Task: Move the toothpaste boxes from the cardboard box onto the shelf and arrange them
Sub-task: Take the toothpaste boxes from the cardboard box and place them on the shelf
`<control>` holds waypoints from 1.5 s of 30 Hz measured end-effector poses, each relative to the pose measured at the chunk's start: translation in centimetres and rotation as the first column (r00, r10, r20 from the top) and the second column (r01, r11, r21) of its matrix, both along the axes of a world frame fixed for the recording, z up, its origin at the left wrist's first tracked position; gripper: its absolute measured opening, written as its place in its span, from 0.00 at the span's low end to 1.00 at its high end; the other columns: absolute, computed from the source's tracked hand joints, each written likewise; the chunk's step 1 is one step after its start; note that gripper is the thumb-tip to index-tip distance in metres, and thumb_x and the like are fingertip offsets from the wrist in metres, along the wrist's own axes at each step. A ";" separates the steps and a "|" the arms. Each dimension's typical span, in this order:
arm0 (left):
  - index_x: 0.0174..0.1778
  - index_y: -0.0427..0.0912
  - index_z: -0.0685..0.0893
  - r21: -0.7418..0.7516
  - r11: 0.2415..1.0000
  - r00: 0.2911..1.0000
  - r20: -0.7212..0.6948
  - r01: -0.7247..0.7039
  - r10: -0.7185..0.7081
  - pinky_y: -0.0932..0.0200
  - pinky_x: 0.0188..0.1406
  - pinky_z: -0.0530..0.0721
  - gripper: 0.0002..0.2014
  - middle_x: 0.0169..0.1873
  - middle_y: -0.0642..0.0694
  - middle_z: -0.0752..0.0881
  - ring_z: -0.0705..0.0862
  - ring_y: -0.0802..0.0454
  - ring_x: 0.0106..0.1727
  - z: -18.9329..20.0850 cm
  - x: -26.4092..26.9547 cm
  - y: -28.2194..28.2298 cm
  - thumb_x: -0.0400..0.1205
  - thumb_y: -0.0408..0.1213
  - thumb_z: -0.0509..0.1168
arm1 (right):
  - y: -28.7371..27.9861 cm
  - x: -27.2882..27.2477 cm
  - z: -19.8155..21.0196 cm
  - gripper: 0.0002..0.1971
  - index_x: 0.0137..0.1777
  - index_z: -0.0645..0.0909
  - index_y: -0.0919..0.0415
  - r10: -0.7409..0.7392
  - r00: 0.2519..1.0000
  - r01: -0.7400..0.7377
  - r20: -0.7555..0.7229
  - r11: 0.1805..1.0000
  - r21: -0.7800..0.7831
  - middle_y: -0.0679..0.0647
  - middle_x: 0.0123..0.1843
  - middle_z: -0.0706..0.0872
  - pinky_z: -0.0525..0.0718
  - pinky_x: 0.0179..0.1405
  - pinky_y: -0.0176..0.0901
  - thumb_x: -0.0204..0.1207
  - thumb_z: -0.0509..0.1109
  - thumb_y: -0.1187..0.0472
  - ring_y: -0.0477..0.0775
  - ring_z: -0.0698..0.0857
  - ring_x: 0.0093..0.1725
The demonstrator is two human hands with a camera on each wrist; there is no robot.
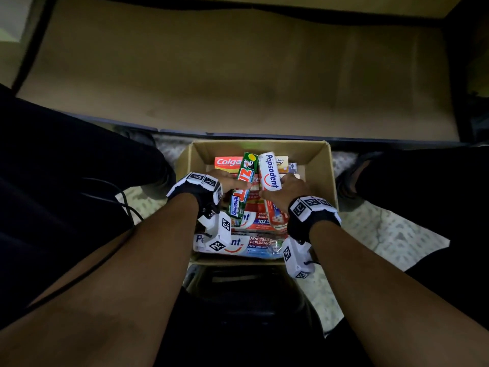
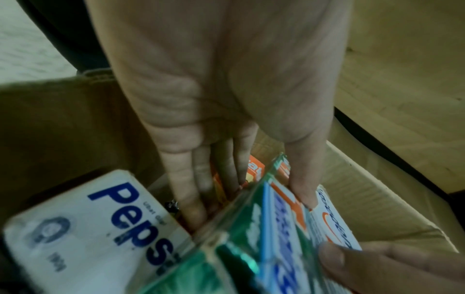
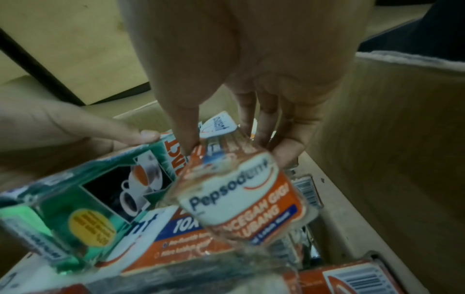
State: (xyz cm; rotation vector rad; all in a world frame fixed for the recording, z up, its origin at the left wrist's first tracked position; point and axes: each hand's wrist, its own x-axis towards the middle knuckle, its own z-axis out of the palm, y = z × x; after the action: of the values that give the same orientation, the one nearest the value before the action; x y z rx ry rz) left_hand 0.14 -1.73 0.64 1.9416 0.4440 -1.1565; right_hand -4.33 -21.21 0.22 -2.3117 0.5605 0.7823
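Observation:
An open cardboard box (image 1: pixel 321 165) on the floor holds several toothpaste boxes. My left hand (image 1: pixel 227 182) grips a green whitening toothpaste box (image 1: pixel 243 189), tilted up out of the pile; thumb on top and fingers underneath show in the left wrist view (image 2: pixel 266 228). My right hand (image 1: pixel 284 190) grips a white and red Pepsodent pack (image 1: pixel 270 176) wrapped in clear film, also tilted up (image 3: pixel 241 189). The two packs stand side by side, almost touching. A red Colgate box (image 1: pixel 227 162) lies at the far side of the pile. The wooden shelf (image 1: pixel 238 75) lies beyond the box and is bare.
My legs in dark trousers flank the cardboard box on a pale patterned floor (image 1: pixel 391 229). A black cable (image 1: pixel 124 202) runs over my left leg. The shelf has a dark front edge (image 1: pixel 264 135) and dark uprights at both sides.

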 end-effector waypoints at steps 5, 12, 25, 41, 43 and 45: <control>0.52 0.45 0.88 -0.019 1.000 1.000 -0.030 0.006 -0.007 0.50 0.46 0.90 0.25 0.48 0.45 0.89 0.88 0.47 0.46 0.0 -0.2 0.1 0.67 0.57 0.80 | -0.1 0.0 -0.5 0.25 0.61 0.79 0.49 -0.030 1.000 0.029 0.003 0.999 0.038 0.47 0.51 0.89 0.83 0.35 0.39 0.66 0.78 0.41 0.47 0.87 0.41; 0.42 0.42 0.87 -0.066 0.996 0.998 -0.002 -0.062 0.062 0.64 0.22 0.86 0.14 0.26 0.53 0.89 0.87 0.59 0.24 1.2 -1.3 -0.3 0.71 0.48 0.80 | -0.3 0.0 -0.3 0.21 0.56 0.84 0.51 -0.047 0.998 0.046 0.031 0.998 0.034 0.48 0.49 0.90 0.88 0.44 0.44 0.70 0.74 0.39 0.51 0.88 0.43; 0.38 0.46 0.87 -0.067 0.996 0.969 0.234 -0.064 0.078 0.45 0.56 0.89 0.19 0.38 0.50 0.92 0.91 0.50 0.45 5.6 -3.4 -0.1 0.61 0.48 0.86 | -1.4 -1.3 4.4 0.13 0.50 0.89 0.57 -0.231 0.970 0.209 0.080 0.953 0.220 0.52 0.45 0.93 0.92 0.47 0.51 0.66 0.81 0.54 0.51 0.93 0.39; 0.53 0.50 0.81 -0.178 0.984 0.719 0.682 -0.014 0.134 0.50 0.45 0.91 0.36 0.48 0.50 0.88 0.89 0.52 0.46 21.3 -4.2 -2.0 0.55 0.64 0.81 | -2.8 -2.4 23.2 0.12 0.51 0.88 0.51 -0.084 0.878 0.028 0.471 0.992 0.126 0.48 0.46 0.93 0.87 0.35 0.39 0.73 0.77 0.47 0.46 0.91 0.39; 0.54 0.50 0.80 -0.195 0.981 0.674 0.725 0.001 0.143 0.46 0.46 0.91 0.36 0.49 0.50 0.87 0.89 0.51 0.47 24.0 -3.9 -2.2 0.55 0.64 0.81 | -2.9 -2.0 25.9 0.13 0.52 0.89 0.52 -0.086 0.850 0.021 0.520 0.991 0.129 0.48 0.47 0.93 0.90 0.44 0.43 0.72 0.77 0.46 0.46 0.91 0.41; 0.56 0.48 0.79 -0.217 0.976 0.624 0.764 0.011 0.163 0.46 0.43 0.92 0.33 0.51 0.49 0.86 0.89 0.50 0.48 26.9 -3.6 -2.4 0.61 0.60 0.81 | -2.9 -1.9 28.8 0.13 0.53 0.88 0.51 -0.081 0.822 0.003 0.564 0.990 0.138 0.48 0.47 0.93 0.91 0.45 0.46 0.73 0.77 0.46 0.46 0.91 0.41</control>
State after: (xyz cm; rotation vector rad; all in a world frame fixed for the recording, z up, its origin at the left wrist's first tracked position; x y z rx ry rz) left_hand -3.48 -4.14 27.56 1.9959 -0.0753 -0.1886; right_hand -6.19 -24.14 29.05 -2.2446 0.2732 0.0714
